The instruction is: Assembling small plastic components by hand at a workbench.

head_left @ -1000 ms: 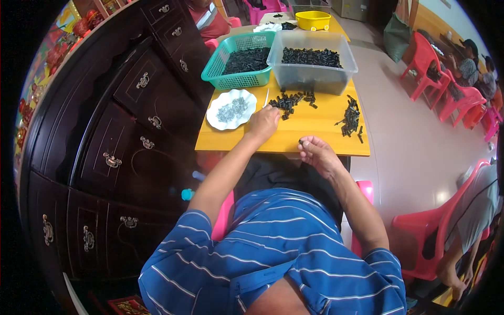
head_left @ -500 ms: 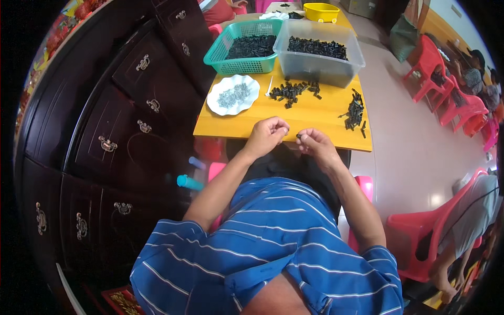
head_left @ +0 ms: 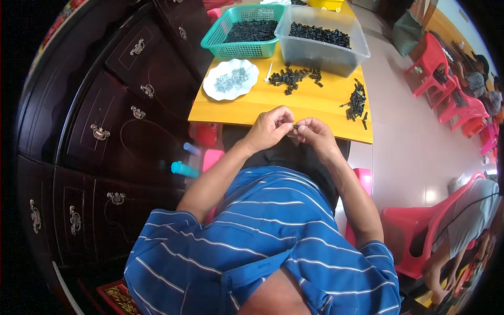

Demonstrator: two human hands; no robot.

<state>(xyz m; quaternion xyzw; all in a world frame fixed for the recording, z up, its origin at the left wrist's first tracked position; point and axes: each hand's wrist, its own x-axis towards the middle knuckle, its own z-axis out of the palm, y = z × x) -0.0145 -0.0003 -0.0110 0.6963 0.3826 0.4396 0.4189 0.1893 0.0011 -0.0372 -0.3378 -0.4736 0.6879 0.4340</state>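
Note:
My left hand [head_left: 269, 128] and my right hand [head_left: 317, 138] meet over the near edge of the yellow table [head_left: 315, 111]. Their fingertips pinch at a small black piece [head_left: 295, 126] between them. Fingers cover most of it, so its exact kind does not show. Beyond my hands lies a loose pile of short black tube-like pieces [head_left: 293, 78]. Slimmer black pieces [head_left: 357, 100] are heaped at the right table edge. Left of the middle sits a white wavy-rimmed plate [head_left: 209, 87] with many tiny clear pieces [head_left: 232, 80] on it.
A green basket [head_left: 247, 51] and a clear plastic bin [head_left: 328, 62], both holding black pieces, stand at the back. A thin white stick [head_left: 269, 70] lies by the plate. Dark drawers [head_left: 110, 163] line the left; people sit on red chairs [head_left: 420, 226] at right.
My hands have come together from slightly apart, with fingertips now meeting at the small black piece. The whole view has shifted a little, so the table sits higher in the picture.

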